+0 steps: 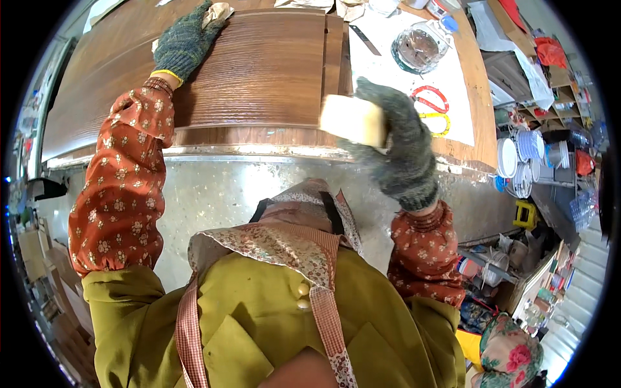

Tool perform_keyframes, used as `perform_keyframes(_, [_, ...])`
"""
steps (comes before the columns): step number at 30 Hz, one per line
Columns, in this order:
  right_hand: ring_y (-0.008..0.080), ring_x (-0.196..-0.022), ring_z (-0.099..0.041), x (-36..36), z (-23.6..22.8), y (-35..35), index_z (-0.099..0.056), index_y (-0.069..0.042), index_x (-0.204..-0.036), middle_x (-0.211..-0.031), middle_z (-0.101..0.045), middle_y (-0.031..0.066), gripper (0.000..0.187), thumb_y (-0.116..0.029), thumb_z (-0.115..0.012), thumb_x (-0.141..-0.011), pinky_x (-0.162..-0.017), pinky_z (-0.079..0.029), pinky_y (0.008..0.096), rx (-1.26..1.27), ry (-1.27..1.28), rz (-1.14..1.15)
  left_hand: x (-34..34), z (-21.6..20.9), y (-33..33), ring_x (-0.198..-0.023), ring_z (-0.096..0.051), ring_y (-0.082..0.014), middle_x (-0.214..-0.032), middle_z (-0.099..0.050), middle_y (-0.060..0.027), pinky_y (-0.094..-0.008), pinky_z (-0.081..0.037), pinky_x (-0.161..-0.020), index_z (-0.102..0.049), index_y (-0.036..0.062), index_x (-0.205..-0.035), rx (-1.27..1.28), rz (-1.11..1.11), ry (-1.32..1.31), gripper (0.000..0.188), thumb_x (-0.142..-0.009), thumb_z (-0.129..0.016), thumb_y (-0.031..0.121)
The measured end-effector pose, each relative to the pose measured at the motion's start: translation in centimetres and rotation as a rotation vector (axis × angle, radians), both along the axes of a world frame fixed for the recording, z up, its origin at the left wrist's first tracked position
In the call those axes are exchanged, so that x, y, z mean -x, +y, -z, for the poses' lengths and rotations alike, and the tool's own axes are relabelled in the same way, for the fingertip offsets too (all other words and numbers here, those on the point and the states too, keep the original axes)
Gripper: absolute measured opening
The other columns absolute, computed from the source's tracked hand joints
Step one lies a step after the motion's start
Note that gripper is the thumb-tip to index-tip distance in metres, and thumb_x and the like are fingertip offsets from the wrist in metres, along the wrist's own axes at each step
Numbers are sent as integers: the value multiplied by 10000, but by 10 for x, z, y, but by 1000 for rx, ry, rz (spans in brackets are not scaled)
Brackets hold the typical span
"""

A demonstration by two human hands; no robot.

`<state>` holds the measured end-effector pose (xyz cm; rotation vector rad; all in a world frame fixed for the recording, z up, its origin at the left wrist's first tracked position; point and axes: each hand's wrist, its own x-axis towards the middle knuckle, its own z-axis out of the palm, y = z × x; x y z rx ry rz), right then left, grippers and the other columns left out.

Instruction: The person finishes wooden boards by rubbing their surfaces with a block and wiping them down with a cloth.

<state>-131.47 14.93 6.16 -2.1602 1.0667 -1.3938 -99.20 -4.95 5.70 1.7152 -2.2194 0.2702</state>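
Observation:
My left hand (185,42), in a dark knitted glove with a yellow cuff, presses on the brown wood-grain panel (259,71). Its fingers close over a crumpled tan rag or paper (218,13), which sticks out on both sides. Past the panel's right end, near the table's front edge, my right hand (404,145) wears a similar glove and is smeared by motion. It grips a pale yellow block (352,121), perhaps a sponge, whose kind is too blurred to be sure. The block's left end reaches toward the panel's front right corner; whether they touch I cannot tell.
On the white sheet (453,71) to the right lie a dark flat blade-like strip (365,40), a clear plastic bottle of dark liquid (417,48), and red (432,98) and yellow (440,123) curved pieces. White buckets (508,158) and a yellow stool (525,215) stand farther right.

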Motion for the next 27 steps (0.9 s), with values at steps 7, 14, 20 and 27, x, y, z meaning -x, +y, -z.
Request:
perform_keyframes(7, [274,-1016,-586,8,-15,-49,-557,-50,-1213,-1107,-619,112,540,-192,-747,-727,-880,-497,371,142,466,69,8,-4,4,-1187,-502,-332,-1319,-509,-155,-413,-385,-1004,-432,138,-1359,26,-82,-56,520,-934,-454,438])
perform_keyframes(14, [263,-1050,-592,13,-12,-43,-564,-64,-1207,-1116,-623,119,530,-147,-753,-719,-929,-480,350,96,440,-38,77,-39,20,-1133,-533,-326,-1189,-589,-186,-446,-379,-977,-518,76,-1268,-127,-215,153,581,-877,-531,506])
perform_keyframes(20, [244,-963,-616,4,-18,-55,-597,-27,-1111,-1047,-642,123,340,-155,-666,-804,-830,-526,353,197,70,-297,48,-49,28,-1080,-564,-336,-1133,-616,-183,-470,-390,-940,-533,90,-1250,-57,-288,119,601,-886,-461,563])
perform_keyframes(27, [291,-990,-602,32,-24,-74,-547,-42,-1161,-1078,-626,131,452,-68,-693,-734,-872,-488,384,63,359,-141,57,-31,11,-1055,-580,-332,-1108,-629,-178,-454,-403,-933,-537,98,-1248,-33,-262,86,593,-886,-460,560])
